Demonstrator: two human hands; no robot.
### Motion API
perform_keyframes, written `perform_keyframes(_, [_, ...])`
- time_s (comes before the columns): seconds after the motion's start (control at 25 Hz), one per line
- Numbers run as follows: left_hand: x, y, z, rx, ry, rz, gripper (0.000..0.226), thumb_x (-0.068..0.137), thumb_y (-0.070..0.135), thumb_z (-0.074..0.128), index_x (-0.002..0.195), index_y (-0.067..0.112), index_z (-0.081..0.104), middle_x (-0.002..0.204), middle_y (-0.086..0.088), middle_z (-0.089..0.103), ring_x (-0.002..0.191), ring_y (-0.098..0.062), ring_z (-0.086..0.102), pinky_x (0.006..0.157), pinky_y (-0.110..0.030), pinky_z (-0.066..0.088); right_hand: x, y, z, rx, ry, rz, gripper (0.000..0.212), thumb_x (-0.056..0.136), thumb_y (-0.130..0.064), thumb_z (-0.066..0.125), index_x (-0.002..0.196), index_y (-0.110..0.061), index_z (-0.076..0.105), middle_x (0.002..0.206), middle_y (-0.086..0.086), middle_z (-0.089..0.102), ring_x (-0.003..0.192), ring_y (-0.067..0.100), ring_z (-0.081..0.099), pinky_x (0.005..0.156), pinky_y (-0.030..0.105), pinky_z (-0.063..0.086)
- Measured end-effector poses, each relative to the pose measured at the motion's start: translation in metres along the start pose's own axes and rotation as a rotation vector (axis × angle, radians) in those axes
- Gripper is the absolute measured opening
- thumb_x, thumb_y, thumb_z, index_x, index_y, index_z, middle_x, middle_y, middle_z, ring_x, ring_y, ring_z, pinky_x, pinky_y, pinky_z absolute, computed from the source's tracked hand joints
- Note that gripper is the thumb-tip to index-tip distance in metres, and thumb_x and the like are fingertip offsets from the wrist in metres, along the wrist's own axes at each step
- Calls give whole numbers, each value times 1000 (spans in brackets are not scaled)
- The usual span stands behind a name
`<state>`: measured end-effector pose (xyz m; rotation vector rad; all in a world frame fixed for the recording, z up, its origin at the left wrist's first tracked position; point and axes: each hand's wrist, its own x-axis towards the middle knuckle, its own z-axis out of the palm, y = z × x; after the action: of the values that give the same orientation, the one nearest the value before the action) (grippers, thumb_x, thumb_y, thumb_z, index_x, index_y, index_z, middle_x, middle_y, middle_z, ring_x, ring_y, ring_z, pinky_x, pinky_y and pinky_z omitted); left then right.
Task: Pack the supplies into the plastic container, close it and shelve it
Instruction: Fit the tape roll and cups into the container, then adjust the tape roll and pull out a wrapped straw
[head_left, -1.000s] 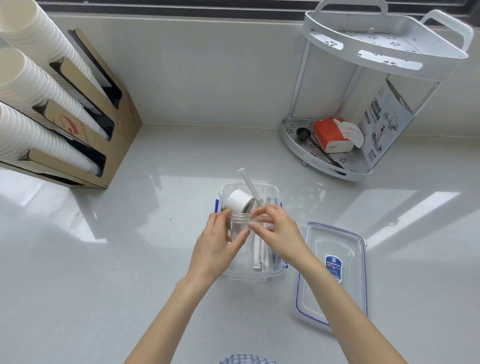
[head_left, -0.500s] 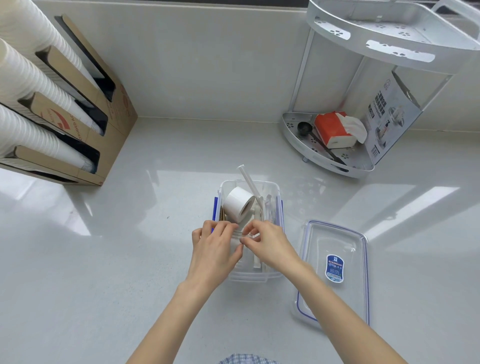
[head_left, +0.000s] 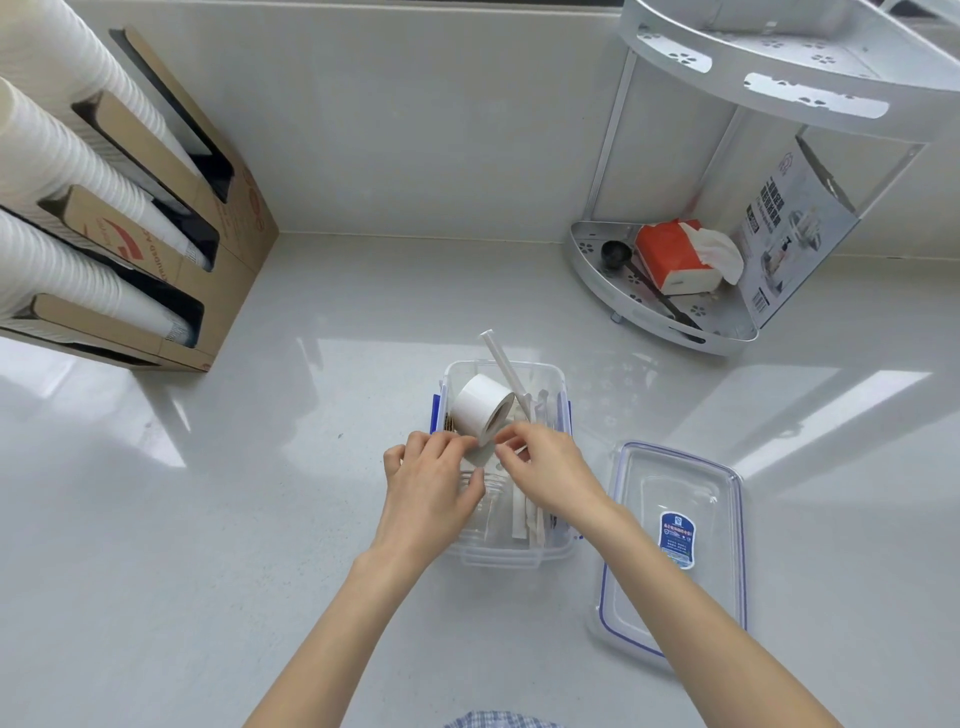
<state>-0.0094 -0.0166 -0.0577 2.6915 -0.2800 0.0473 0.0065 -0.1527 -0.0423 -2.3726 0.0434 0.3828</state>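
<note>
- Container (head_left: 550, 557): open, on the counter (head_left: 208, 519), its lid (head_left: 675, 545) lying flat just to its right.
- Left hand (head_left: 431, 493): fingers curled over a clear cup (head_left: 485, 512) lying inside the container; whether it grips or only presses the cup cannot be told.
- Right hand (head_left: 550, 475): fingertips pinched near the roll (head_left: 480, 408); what they pinch cannot be told.
- Risk: the straw (head_left: 501, 366) sticks up past the far rim. The lid would likely foul it and fail to latch.
- Risk: the roll sits high, tilted. It may block the lid or roll onto the cup.
- Risk: hard pressure could crack the thin cup.
</note>
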Motion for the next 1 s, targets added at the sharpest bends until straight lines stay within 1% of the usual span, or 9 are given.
perform_keyframes(0.04, [5, 1, -2, -9, 23, -18, 37, 88, 32, 45, 123, 21, 48, 125, 4, 53, 119, -18, 39, 82, -23, 12, 4, 0, -4, -1, 33, -3, 28, 91, -20, 45, 115, -13, 59, 115, 7, 64, 102, 20, 60, 88, 32, 45])
perform_keyframes(0.16, [25, 3, -3, -6, 45, -73, 46, 87, 36, 48, 128, 19, 42, 132, -1, 46, 123, -21, 35, 92, -29, 17, 18, 0, -12, -43, 93, -30, 33, 89, -12, 45, 122, -14, 53, 120, 10, 57, 105, 24, 58, 90, 34, 44])
perform_keyframes(0.24, [37, 5, -1, -3, 39, -87, 52, 85, 39, 51, 131, 18, 38, 135, -3, 43, 124, -23, 33, 95, -32, 20, 27, -1, -11, -72, 82, -53, 39, 88, -7, 44, 126, -14, 49, 123, 11, 53, 108, 26, 56, 92, 35, 44])
perform_keyframes(0.36, [52, 6, 5, 28, -9, -109, 57, 83, 42, 53, 132, 18, 36, 135, -4, 43, 125, -24, 31, 96, -33, 20, 37, -1, -9, -100, 49, -51, 44, 88, -6, 44, 131, -16, 43, 124, 13, 49, 109, 30, 54, 90, 39, 46])
perform_keyframes(0.44, [58, 4, 7, 47, -7, -113, 54, 82, 42, 53, 129, 17, 38, 131, -3, 47, 124, -24, 33, 95, -32, 18, 40, -1, -9, -136, 29, -35, 47, 88, -6, 42, 133, -16, 39, 124, 14, 47, 110, 32, 52, 88, 39, 44])
perform_keyframes(0.52, [63, 3, 7, 77, 6, -90, 49, 83, 42, 51, 124, 17, 41, 126, -1, 52, 122, -23, 36, 90, -30, 14, 43, 0, -10, -181, 33, -23, 47, 89, -6, 42, 135, -15, 37, 124, 15, 46, 110, 33, 51, 85, 39, 44])
perform_keyframes(0.68, [70, 5, 6, 36, -23, -68, 46, 85, 40, 49, 123, 16, 45, 127, 2, 54, 123, -18, 37, 90, -29, 9, 47, -2, -9, -203, 54, 2, 41, 88, -12, 47, 129, -12, 41, 121, 15, 44, 104, 34, 54, 79, 40, 46])
perform_keyframes(0.84, [79, 2, 1, 55, -117, -17, 40, 87, 37, 43, 121, 17, 50, 126, 2, 58, 124, -19, 34, 89, -33, 7, 49, -5, -9, -232, 79, 25, 34, 91, -16, 45, 124, -8, 45, 121, 15, 45, 105, 35, 54, 79, 40, 45])
perform_keyframes(1.0, [86, 0, -1, 134, -227, 27, 31, 88, 24, 34, 106, 12, 57, 111, 0, 65, 122, -22, 35, 84, -34, 8, 48, -6, -8, -294, 79, 43, 31, 94, -21, 42, 120, -5, 50, 119, 16, 49, 106, 35, 53, 79, 41, 46])
